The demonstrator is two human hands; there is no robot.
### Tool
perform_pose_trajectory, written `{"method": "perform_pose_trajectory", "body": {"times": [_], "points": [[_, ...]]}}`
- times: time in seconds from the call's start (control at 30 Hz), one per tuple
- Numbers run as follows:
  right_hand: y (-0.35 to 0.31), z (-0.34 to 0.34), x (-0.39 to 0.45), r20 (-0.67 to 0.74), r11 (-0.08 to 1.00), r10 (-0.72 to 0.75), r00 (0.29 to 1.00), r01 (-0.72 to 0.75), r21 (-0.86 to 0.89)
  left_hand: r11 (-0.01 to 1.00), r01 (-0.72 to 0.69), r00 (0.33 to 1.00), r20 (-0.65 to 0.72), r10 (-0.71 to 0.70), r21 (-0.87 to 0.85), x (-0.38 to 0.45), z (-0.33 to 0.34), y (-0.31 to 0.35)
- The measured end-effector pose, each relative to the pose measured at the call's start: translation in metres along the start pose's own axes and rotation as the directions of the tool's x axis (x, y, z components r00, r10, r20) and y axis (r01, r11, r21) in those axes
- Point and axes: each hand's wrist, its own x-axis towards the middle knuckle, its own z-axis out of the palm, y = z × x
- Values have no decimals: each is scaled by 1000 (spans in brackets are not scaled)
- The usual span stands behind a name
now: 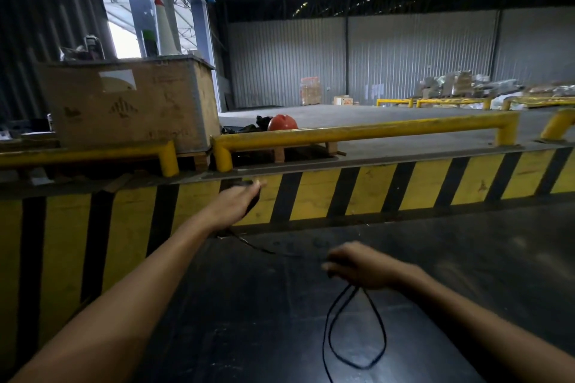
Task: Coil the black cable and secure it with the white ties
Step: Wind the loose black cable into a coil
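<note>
A thin black cable (381, 323) hangs in a loop below my right hand (357, 267), which is closed around its upper strands at lower centre. From that hand a strand runs left across the dark floor toward my left hand (238, 204). My left hand is stretched forward against the striped dock wall, with a dark part of the cable under its fingers at the wall's top edge. No white ties are in view.
A yellow-and-black striped dock wall (342, 196) stands ahead, topped by yellow guard rails (357, 132). A large wooden crate (130, 102) sits behind the rail at left. An orange helmet (282, 123) lies on the raised platform. Dark floor (249, 320) lies underfoot.
</note>
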Motion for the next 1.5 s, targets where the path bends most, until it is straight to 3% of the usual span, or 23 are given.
{"method": "perform_pose_trajectory", "body": {"times": [0.1, 0.2, 0.3, 0.37, 0.4, 0.47, 0.53, 0.6, 0.67, 0.73, 0.8, 0.83, 0.87, 0.93, 1.07, 1.17, 1.23, 1.3, 1.37, 1.43, 1.5], "points": [[-1, -40, 3, -226, 999, 8, 974, 5, 54, 977, 119, 953, 257, -162, 176, -8, 11, -7], [-6, -64, 13, -415, 998, -5, 910, 31, 55, 969, 123, 824, 523, -220, 214, -15, 17, 4], [-7, -70, 23, -548, 996, -7, 837, 53, 69, 985, 161, 690, 720, -65, -65, -24, 15, 20], [-4, -61, 25, -554, 990, 47, 831, 34, 135, 876, 280, 637, 759, 136, -392, -31, 13, 33], [-4, -52, 27, -531, 984, 78, 844, 22, 179, 752, 333, 650, 717, 254, -568, -33, 11, 39], [-8, -26, 28, -453, 975, 97, 886, 7, 221, 459, 329, 761, 519, 388, -825, -33, 7, 53], [-17, 4, 29, -349, 984, 63, 935, 0, 177, 272, 208, 894, 295, 337, -940, -26, 5, 64], [-25, 31, 28, -214, 996, -4, 977, 23, 85, 195, 86, 956, 136, 261, -977, -16, 3, 70], [-29, 46, 23, -116, 996, -85, 990, 83, -23, 253, -11, 980, 40, 196, -967, -9, 4, 66], [-27, 46, 17, -58, 993, -117, 991, 115, -40, 458, -74, 992, -19, 123, -886, -6, 5, 56], [-23, 33, 12, -24, 992, -119, 993, 118, -44, 792, -129, 992, -66, 111, -596, -5, 5, 43], [-22, 24, 10, -21, 991, -117, 993, 116, -61, 924, -126, 992, -60, 111, -362, -6, 5, 37], [-20, 12, 9, -33, 990, -117, 993, 114, -82, 984, -99, 995, -31, 96, -149, -6, 6, 30], [-19, -15, 7, -85, 986, -122, 989, 110, -127, 997, -14, 997, 79, 8, 82, -9, 9, 20], [-19, -63, 8, -204, 972, -154, 967, 112, -205, 973, 70, 894, 418, -158, 218, -20, 19, 20], [-13, -77, 12, -279, 964, -207, 938, 147, -222, 991, 51, 778, 617, -118, 125, -28, 21, 31], [-9, -78, 13, -325, 965, -226, 918, 166, -202, 993, 92, 692, 721, -14, -68, -35, 20, 38], [-7, -70, 14, -345, 978, -198, 918, 160, -136, 883, 257, 632, 759, 153, -393, -39, 18, 42], [-10, -54, 14, -336, 990, -129, 933, 140, 7, 626, 390, 642, 687, 341, -676, -36, 14, 45], [-19, -34, 12, -302, 975, -97, 948, 152, 165, 403, 393, 713, 551, 435, -827, -29, 13, 49], [-33, -15, 10, -287, 945, -112, 951, 191, 267, 280, 328, 814, 421, 401, -902, -23, 15, 56]]}}
